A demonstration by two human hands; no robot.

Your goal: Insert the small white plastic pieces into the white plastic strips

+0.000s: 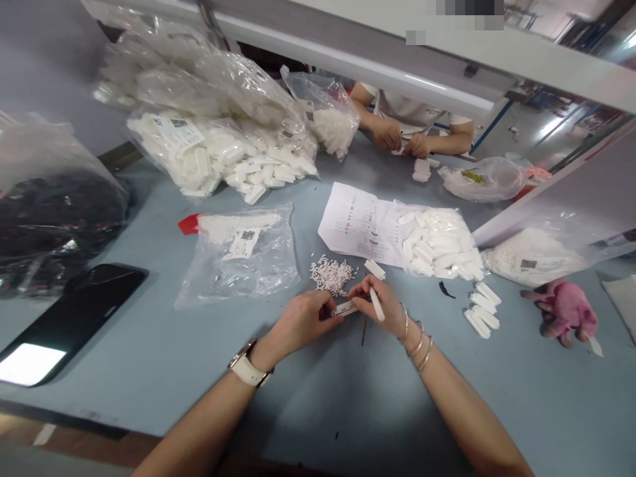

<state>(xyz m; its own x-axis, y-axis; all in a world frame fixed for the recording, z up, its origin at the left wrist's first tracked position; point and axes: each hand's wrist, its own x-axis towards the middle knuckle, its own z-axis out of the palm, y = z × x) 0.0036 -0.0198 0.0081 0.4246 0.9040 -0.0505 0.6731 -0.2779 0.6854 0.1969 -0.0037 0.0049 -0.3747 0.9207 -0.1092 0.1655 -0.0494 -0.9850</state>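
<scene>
My left hand (309, 319) pinches the left end of a small white plastic strip (344, 309) with a row of dark holes. At the strip's right end are the fingertips of my right hand (380, 306), which also grips a white pen-like tool (376, 303) slanting across the palm. Just beyond the strip lies a heap of tiny pale pellet-like parts (332, 274). Another white plastic piece (375, 269) rests to the right of the heap. Below my right hand a thin dark stick (364, 331) lies on the blue-grey table (318, 397).
Bags of white parts (199, 156) fill the back left. A flat clear bag (243, 255), printed sheet (360, 222) and another bag (440, 244) lie ahead. Several white pieces (481, 310) and a pink glove-like item (569, 311) are right; a phone-like black slab (69, 318) is left. A co-worker's hands (402, 140) work opposite.
</scene>
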